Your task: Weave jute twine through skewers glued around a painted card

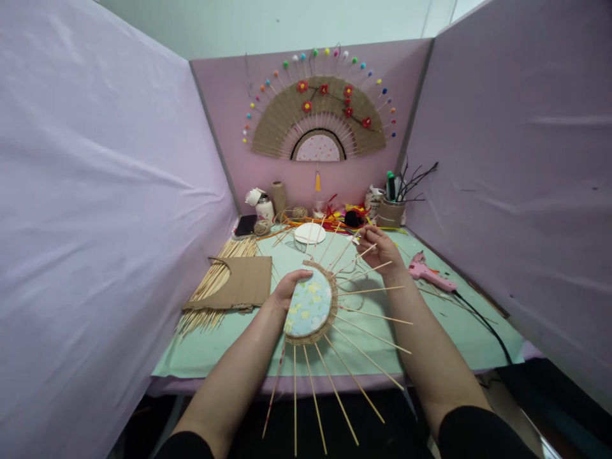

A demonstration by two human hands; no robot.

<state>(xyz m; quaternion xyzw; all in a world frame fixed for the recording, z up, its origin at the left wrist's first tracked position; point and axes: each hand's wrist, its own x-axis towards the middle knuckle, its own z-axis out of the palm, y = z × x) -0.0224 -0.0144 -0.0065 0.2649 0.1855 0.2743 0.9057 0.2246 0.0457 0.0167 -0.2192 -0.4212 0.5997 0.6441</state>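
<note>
My left hand (287, 287) grips the straight edge of a half-round fan base (310, 303) covered in pale blue cloth with a yellow floral print, its thumb lying on the front. A woven twine band (329, 319) runs around the curved rim. Thin wooden sticks (373, 354) fan outward from it, some with red marks. At the upper right, my right hand (376, 247) is raised beside the upper sticks with fingertips pinched together, apparently on thin twine (356, 264). Loose loops of this twine hang behind the sticks; the exact pinch point is hard to see.
Cut cardboard (248, 280) lies over a bundle of sticks (191, 319) on the left. A pink glue gun (430, 274) with a black cord is at right. Behind are a white disc (310, 233), pipe cleaners, jars and a phone (246, 224). A finished fan (320, 108) hangs on the back panel.
</note>
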